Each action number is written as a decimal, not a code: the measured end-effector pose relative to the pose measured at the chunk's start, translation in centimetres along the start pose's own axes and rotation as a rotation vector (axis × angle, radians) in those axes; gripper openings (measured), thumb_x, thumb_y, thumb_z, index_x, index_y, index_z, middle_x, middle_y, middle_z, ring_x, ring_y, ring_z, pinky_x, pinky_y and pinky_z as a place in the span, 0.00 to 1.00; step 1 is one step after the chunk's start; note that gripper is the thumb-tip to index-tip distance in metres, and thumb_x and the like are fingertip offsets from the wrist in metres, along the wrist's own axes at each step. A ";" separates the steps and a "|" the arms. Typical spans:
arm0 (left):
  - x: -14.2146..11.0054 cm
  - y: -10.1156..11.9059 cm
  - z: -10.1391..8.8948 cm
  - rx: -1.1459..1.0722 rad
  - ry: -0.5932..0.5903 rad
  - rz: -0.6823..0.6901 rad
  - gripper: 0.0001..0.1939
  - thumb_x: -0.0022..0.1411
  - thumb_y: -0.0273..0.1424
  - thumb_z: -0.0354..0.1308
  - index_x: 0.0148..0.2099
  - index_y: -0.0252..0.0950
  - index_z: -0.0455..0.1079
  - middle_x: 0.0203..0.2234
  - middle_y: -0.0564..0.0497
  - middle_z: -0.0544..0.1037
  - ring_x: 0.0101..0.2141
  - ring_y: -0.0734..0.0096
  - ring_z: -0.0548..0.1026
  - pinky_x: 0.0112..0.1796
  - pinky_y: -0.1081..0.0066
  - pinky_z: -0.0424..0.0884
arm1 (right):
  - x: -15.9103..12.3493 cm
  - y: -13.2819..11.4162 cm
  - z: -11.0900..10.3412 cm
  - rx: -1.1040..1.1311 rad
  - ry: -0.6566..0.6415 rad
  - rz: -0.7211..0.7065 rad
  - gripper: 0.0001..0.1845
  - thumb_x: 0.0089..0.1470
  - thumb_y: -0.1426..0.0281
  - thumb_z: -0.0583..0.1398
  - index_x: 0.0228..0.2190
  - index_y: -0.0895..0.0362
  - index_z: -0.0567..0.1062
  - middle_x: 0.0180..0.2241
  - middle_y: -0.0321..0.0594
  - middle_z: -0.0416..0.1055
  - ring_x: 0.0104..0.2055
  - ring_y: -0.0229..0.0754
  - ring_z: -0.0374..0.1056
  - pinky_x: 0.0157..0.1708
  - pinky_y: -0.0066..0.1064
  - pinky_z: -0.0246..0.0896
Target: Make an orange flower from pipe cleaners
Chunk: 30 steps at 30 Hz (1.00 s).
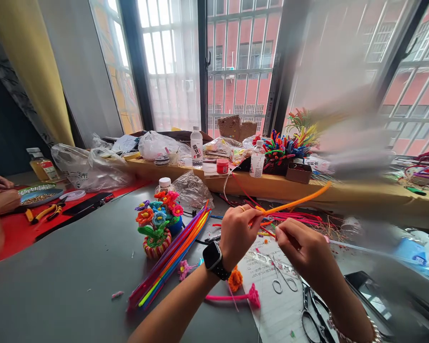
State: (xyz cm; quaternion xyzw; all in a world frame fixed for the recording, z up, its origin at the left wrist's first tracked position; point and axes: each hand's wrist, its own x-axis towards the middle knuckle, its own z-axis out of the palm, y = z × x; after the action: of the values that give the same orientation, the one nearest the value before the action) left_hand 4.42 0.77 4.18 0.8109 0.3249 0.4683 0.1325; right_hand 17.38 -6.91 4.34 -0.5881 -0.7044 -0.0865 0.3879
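My left hand [239,231], with a black smartwatch on its wrist, pinches an orange pipe cleaner [296,202]. The fuzzy stem is folded near the fingertips and its long end points up to the right. Just right of it, my right hand [303,245] is closed in a pinch. A thin reddish strand meets its fingertips, but what they hold is not clear. Below the hands lie an orange pipe-cleaner flower [235,279] and a pink flower [253,296] on a stem. Small scissors [280,276] rest on a printed sheet [260,259].
Left of my arm lies a bundle of coloured pipe cleaners [175,257], beside a striped pot [157,245] of fuzzy flowers. Large black scissors [312,309] and a phone [373,297] lie at right. Another person's hand [2,197] is far left, near pliers [45,213]. Bottles [197,150] stand on the ledge.
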 end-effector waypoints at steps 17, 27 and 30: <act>0.1 0.5 0.1 -0.505 -0.231 -0.305 0.10 0.54 0.33 0.54 0.32 0.31 0.72 0.24 0.49 0.75 0.26 0.74 0.70 0.29 0.74 0.63 | 0.4 1.0 0.6 0.004 -0.066 0.084 0.15 0.54 0.65 0.49 0.20 0.57 0.65 0.21 0.37 0.65 0.24 0.37 0.60 0.24 0.27 0.52; -0.7 -0.5 1.1 0.506 -0.021 0.646 0.09 0.60 0.25 0.47 0.36 0.34 0.68 0.25 0.53 0.74 0.27 0.74 0.67 0.35 0.68 0.58 | 0.3 1.1 0.4 -0.038 -0.041 0.120 0.18 0.53 0.63 0.48 0.15 0.56 0.56 0.15 0.33 0.57 0.19 0.34 0.52 0.21 0.26 0.46; -0.4 -0.8 0.8 0.484 -0.077 0.772 0.10 0.61 0.25 0.45 0.35 0.35 0.68 0.25 0.55 0.74 0.29 0.75 0.67 0.40 0.68 0.56 | 0.2 2.1 -0.4 -0.018 -0.075 0.132 0.19 0.53 0.61 0.47 0.16 0.56 0.56 0.16 0.34 0.58 0.20 0.35 0.52 0.23 0.27 0.46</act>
State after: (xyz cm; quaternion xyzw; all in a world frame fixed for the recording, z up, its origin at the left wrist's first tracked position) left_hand 4.63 1.16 3.14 0.8970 0.0938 0.3637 -0.2329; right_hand 19.42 -6.35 4.07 -0.6397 -0.6773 -0.0448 0.3607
